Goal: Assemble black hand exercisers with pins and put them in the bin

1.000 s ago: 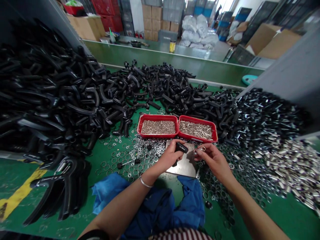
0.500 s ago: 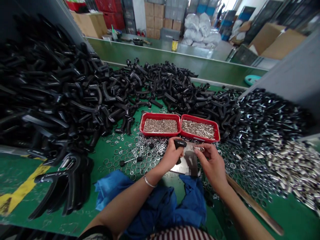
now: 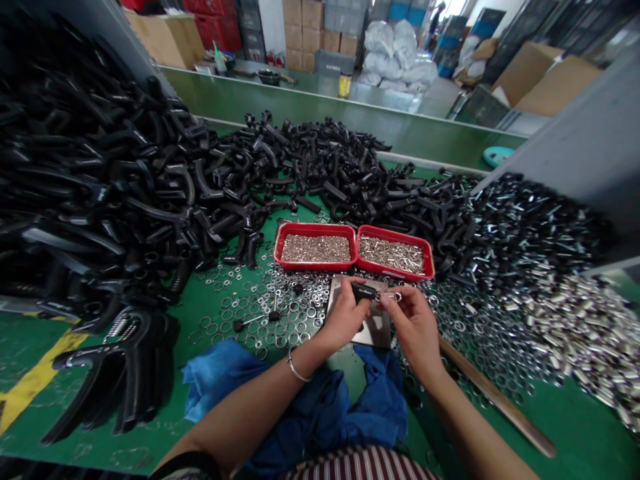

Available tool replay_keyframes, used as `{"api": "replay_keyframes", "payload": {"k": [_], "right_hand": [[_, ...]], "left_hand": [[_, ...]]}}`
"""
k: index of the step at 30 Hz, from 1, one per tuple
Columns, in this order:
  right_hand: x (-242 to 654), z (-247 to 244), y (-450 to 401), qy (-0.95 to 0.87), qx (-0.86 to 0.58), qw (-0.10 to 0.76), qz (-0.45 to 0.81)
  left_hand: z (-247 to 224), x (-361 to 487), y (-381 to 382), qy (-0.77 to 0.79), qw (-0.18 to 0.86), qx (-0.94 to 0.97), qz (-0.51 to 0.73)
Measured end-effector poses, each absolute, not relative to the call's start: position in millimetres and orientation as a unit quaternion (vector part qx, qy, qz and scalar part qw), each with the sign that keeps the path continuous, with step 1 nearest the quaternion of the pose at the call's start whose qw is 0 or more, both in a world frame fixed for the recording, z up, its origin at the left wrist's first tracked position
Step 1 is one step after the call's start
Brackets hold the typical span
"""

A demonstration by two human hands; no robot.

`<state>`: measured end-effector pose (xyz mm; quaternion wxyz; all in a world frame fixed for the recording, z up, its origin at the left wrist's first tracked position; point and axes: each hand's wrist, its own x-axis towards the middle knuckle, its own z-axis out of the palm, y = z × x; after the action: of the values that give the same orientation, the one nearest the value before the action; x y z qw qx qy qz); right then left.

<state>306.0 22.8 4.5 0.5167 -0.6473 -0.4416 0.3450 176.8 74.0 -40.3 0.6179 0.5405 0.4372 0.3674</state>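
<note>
My left hand (image 3: 343,317) grips a small black plastic part (image 3: 363,291) above a steel plate (image 3: 373,330). My right hand (image 3: 413,327) pinches a small ribbed metal piece (image 3: 393,296) between thumb and fingers, right next to the black part. Its exact kind is too small to tell. Two red trays sit just beyond the hands: one (image 3: 316,228) holds small silver nuts, and the other (image 3: 395,233) holds short metal sleeves. Loose metal washers (image 3: 295,308) lie around the plate.
Heaps of black plastic handles (image 3: 110,187) rise to the left and far side of the green bench. Black-and-silver bolts (image 3: 530,227) and metal sleeves (image 3: 585,333) are piled to the right. A blue cloth (image 3: 220,380) lies at the near edge, and a wooden strip (image 3: 495,393) lies right.
My hands have drawn closer together, bringing the metal piece up beside the black part. The view has shifted slightly. The wooden strip has come into view at the right.
</note>
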Motion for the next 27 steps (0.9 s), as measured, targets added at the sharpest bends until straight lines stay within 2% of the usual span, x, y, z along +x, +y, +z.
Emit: {"api": "replay_keyframes", "payload": {"k": [2, 6, 9, 15, 20, 22, 27], "right_hand": [[312.2, 2.7, 25.5, -0.465, -0.639, 0.509, 0.341], [332.3, 6.9, 34.9, -0.499, -0.604, 0.490, 0.381], [340.4, 15.3, 39.4, -0.509, -0.583, 0.472, 0.423], [338.3, 28.1, 42.0, -0.551, -0.577, 0.433, 0.420], [347.7, 14.6, 41.4, -0.561, -0.587, 0.403, 0.423], [358.0, 4.4, 35.0, -0.603, -0.629, 0.353, 0.340], [371.4, -13.8, 14.2, -0.761, -0.635, 0.098, 0.096]], "left_hand": [[-36.8, 175.2, 75.0, 0.411, 0.648, 0.546, 0.336], [-21.5, 166.4, 78.8, 0.279, 0.772, 0.524, 0.226], [-10.4, 161.1, 78.9, 0.192, 0.832, 0.478, 0.208], [-8.1, 165.1, 70.2, 0.217, 0.807, 0.500, 0.228], [-19.4, 169.1, 73.5, 0.238, 0.809, 0.475, 0.252], [-23.1, 169.6, 79.3, 0.266, 0.799, 0.436, 0.318], [-19.7, 167.2, 92.5, 0.252, 0.811, 0.337, 0.405]]}}
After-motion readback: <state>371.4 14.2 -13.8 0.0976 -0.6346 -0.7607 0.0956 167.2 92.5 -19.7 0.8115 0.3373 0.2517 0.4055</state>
